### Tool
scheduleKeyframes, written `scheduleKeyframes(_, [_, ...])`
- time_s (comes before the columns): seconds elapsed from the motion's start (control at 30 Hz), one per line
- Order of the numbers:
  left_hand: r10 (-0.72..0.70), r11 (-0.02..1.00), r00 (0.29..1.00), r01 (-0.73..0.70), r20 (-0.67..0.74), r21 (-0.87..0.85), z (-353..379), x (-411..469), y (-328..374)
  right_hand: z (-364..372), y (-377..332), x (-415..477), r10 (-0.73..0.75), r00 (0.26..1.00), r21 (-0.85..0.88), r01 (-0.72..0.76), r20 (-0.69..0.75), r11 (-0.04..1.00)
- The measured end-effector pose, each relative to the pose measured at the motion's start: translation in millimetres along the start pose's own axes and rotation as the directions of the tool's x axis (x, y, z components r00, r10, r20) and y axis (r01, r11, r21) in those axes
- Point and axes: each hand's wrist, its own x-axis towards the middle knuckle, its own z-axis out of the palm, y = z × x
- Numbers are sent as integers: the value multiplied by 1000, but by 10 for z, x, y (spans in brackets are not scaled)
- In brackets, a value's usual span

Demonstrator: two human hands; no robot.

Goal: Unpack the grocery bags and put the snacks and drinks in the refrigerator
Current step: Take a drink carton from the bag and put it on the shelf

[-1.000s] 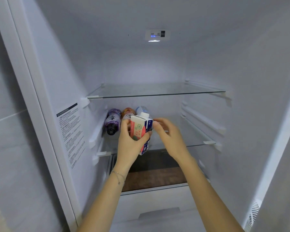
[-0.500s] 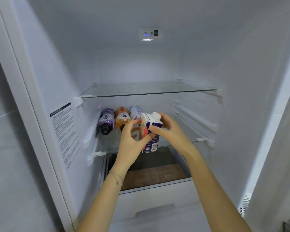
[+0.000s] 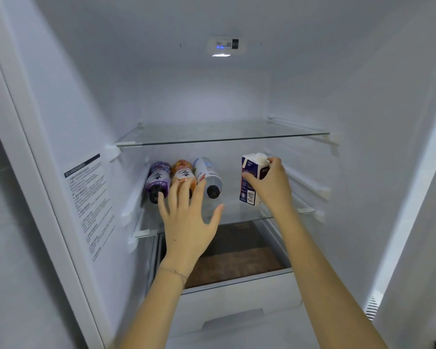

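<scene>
Inside the open refrigerator, my right hand (image 3: 271, 183) grips a small blue-and-white drink carton (image 3: 249, 180), upright over the right part of the lower glass shelf (image 3: 239, 212). My left hand (image 3: 188, 217) is off the carton, fingers spread, hovering in front of three bottles lying on their sides with caps toward me: a purple bottle (image 3: 157, 181), an orange bottle (image 3: 183, 175) and a white bottle (image 3: 209, 177). The left fingertips overlap the orange bottle's cap end; contact cannot be told.
An upper glass shelf (image 3: 222, 138) holds nothing. Below the lower shelf is an open drawer (image 3: 237, 285) with a brown floor. White side walls carry shelf rails; a printed label (image 3: 91, 202) is on the left wall. A light and control panel (image 3: 224, 46) sit at the top.
The carton passed from both hands to my right hand alone and moved right, deeper over the lower shelf. My left hand let go and opened near the bottles.
</scene>
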Motion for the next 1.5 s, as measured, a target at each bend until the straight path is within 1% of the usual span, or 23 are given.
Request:
scheduleKeyframes(0.07, [-5, 999, 1000, 4, 27, 39, 39, 26, -11, 26, 99, 32, 37, 991, -54, -30, 130, 998])
scheduleKeyframes(0.13, [-8, 997, 998, 3, 59, 73, 79, 44, -13, 57, 174, 65, 58, 981, -121, -36, 187, 992])
scheduleKeyframes(0.23, [-22, 992, 995, 10, 101, 123, 134, 71, -36, 105, 164, 198, 64, 986, -149, -41, 156, 988])
scheduleKeyframes(0.3, [-31, 989, 992, 13, 121, 150, 157, 86, -54, 173, 158, 343, 96, 987, -160, -75, 126, 984])
scheduleKeyframes(0.47, [-44, 986, 991, 22, 124, 167, 168, 115, -83, 453, 204, 755, 174, 981, -77, -168, 89, 983])
scheduleKeyframes(0.57, [-50, 985, 991, 29, 122, 168, 185, 166, -90, 619, 244, 940, 196, 979, -56, -193, 63, 980])
scheduleKeyframes(0.67, [-59, 985, 992, 41, 110, 167, 201, 245, -100, 711, 295, 1081, 203, 978, -67, -199, 56, 978])
scheduleKeyframes(0.77, [-79, 987, 992, 63, 101, 148, 219, 308, -92, 721, 346, 1211, 174, 984, -68, -170, 49, 983])
scheduleKeyframes(1.0, [-86, 990, 992, 75, 96, 118, 293, 396, -100, 788, 417, 1355, 173, 985, -98, -174, -14, 980])
scheduleKeyframes(1.17, [-65, 994, 996, 59, 68, 88, 327, 413, -49, 830, 432, 1400, 164, 986, -148, -164, -14, 975])
scheduleKeyframes(1.23, [-50, 996, 997, 45, 63, 78, 330, 384, -14, 852, 446, 1415, 180, 984, -132, -180, -13, 975])
scheduleKeyframes(1.37, [-36, 997, 997, 31, 67, 77, 298, 343, 13, 881, 471, 1385, 244, 970, -24, -244, 17, 969])
scheduleKeyframes(1.43, [-39, 996, 997, 34, 68, 77, 259, 327, -10, 866, 461, 1358, 247, 968, -27, -246, 40, 969])
scheduleKeyframes(1.5, [-44, 996, 997, 38, 69, 81, 211, 304, -19, 806, 445, 1329, 239, 969, -67, -234, 65, 970])
